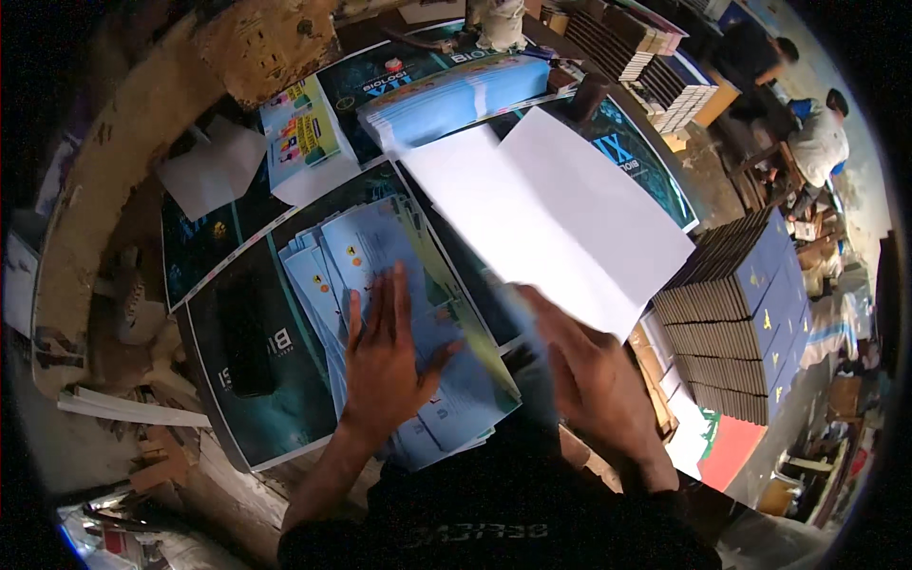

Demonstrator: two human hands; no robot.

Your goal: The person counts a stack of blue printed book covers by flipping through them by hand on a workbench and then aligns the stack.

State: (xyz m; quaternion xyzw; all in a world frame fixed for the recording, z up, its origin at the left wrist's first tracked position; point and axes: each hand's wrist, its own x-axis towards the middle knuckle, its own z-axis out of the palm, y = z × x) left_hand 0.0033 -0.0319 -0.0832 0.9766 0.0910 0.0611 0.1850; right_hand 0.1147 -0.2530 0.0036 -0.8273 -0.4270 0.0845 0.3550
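A fanned stack of light-blue printed covers (366,228) lies on the table in front of me. My left hand (385,347) rests flat on it, fingers stretched out and thumb apart. My right hand (594,380) is just right of the stack, its fingers curled and blurred by motion. A smeared bluish shape shows at its fingers, too blurred to name. Beyond that hand lie large blank white sheets (598,218), overlapping each other. Farther back is a long pile of blue-edged booklets (456,104). Left of it sits a stack of colourful printed covers (306,142).
Dark printed sheets (275,332) cover the tabletop, with a black phone-like object (242,347) on them. A loose white sheet (217,169) lies at the far left. Tall stacks of blue-covered books (731,313) stand at the right. Two people (822,138) sit in the far right background.
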